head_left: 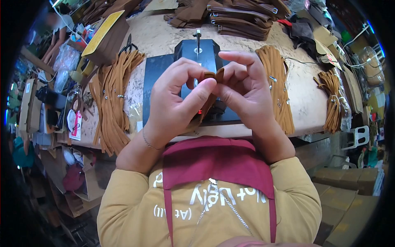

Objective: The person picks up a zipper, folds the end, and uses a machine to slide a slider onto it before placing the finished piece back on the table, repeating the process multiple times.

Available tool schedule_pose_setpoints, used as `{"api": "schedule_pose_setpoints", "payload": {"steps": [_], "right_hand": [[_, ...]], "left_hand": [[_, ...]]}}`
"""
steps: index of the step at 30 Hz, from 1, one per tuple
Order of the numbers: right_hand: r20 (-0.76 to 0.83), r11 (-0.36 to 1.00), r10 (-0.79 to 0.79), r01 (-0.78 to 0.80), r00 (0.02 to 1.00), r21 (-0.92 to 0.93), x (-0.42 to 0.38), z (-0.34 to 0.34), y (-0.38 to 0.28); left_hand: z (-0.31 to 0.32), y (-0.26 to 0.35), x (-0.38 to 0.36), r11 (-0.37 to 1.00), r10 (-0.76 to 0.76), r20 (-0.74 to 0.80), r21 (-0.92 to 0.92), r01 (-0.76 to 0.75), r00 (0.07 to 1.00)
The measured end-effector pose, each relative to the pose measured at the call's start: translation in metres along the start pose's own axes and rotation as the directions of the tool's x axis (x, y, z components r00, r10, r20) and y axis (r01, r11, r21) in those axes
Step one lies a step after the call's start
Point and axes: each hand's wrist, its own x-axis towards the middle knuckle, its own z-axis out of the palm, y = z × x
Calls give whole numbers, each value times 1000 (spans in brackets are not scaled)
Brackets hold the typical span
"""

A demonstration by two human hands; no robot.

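Observation:
Both hands are raised over a dark machine [197,47] on the bench. My left hand [177,92] pinches one side of a brown leather strap [209,108] between thumb and index finger. My right hand [247,88] pinches the strap's other side close by, its index finger stretched out above. The strap is bent at the fingertips and its lower part hangs down between the hands. A small red light [200,112] shows beside it. Tan straps with metal fittings lie in a bundle [109,103] to the left and in another bundle [275,86] to the right.
Black scissors [129,46] lie behind the left bundle. Stacked dark brown straps with buckles [242,18] are at the back. A smaller tied strap bundle [330,101] sits at the right. A person [59,35] is at the far left. Cardboard boxes [345,201] stand at the lower right.

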Motion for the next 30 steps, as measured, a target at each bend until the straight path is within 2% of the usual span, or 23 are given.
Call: {"api": "schedule_pose_setpoints", "payload": {"steps": [2,3,4,5,7,8,10,11,12,13,14,15,16,17,18,20,21,22,23,25,27,29,30], "right_hand": [[-22,999,-10,10,1000,36,-5,2,0],[26,998,60,-61,998,32,-8,3,-1],[70,991,130,-132,989,25,-11,3,-2],[147,971,150,-118,978,-207,-15,-3,3],[347,869,261,-63,901,-491,-20,-17,-8],[295,893,266,-119,918,-434,-26,-22,-8],[261,885,297,-163,918,-436,-35,-42,-22],[244,880,327,-200,913,-431,-40,-53,-31],[258,898,185,-57,948,-437,-44,-64,-37],[187,936,202,-134,961,-324,-49,-74,-46],[47,941,253,-234,966,-244,-55,-85,-55],[-15,953,177,-175,984,-247,-55,-100,-56],[-130,953,188,-213,974,-217,-54,-113,-56],[-227,935,178,-236,957,-266,-47,-129,-52],[-355,895,205,-321,912,-308,-44,-159,-39],[-437,838,277,-438,856,-327,-26,-198,-13],[-441,795,335,-501,833,-343,-20,-229,8],[-471,708,356,-562,807,-427,-16,-260,36],[-526,656,288,-565,801,-501,-13,-272,59],[-551,648,267,-571,790,-504,-6,-303,97],[-623,537,140,-587,770,-606,-1,-318,116],[-633,477,85,-589,770,-653,3,-330,125],[-609,398,20,-565,793,-723,5,-330,128]], "left_hand": [[2,1,-2,1000,1,-2,-2,-1,1000],[3,2,-2,1000,3,9,-9,-3,1000],[3,6,0,999,21,-60,-33,-24,998],[2,8,1,997,39,-130,-57,-46,991],[-6,10,0,999,42,-113,-15,-44,993],[-10,9,1,992,60,-43,114,-55,997],[-19,9,2,930,63,71,358,-84,996],[-24,5,1,932,62,71,354,-83,996],[-30,-1,-3,850,43,97,519,-87,994],[-39,-8,-6,738,17,119,669,-92,993],[-48,-14,-8,692,-39,111,720,-53,993],[-62,-23,-12,692,-42,112,720,-52,993],[-79,-34,-17,653,-209,65,752,90,976],[-96,-44,-24,589,-369,7,775,228,930],[-114,-51,-31,583,-372,-1,778,234,928],[-148,-62,-47,176,-589,-205,912,371,782],[-162,-67,-55,166,-590,-216,911,378,778],[-174,-72,-63,24,-638,-321,900,434,700],[-184,-77,-71,-120,-665,-427,871,476,613],[-198,-89,-90,-114,-664,-426,870,480,614],[-208,-95,-98,-97,-668,-410,875,473,621],[-209,-99,-99,-86,-665,-403,878,472,629],[-209,-100,-96,-78,-670,-392,882,465,631]]}}
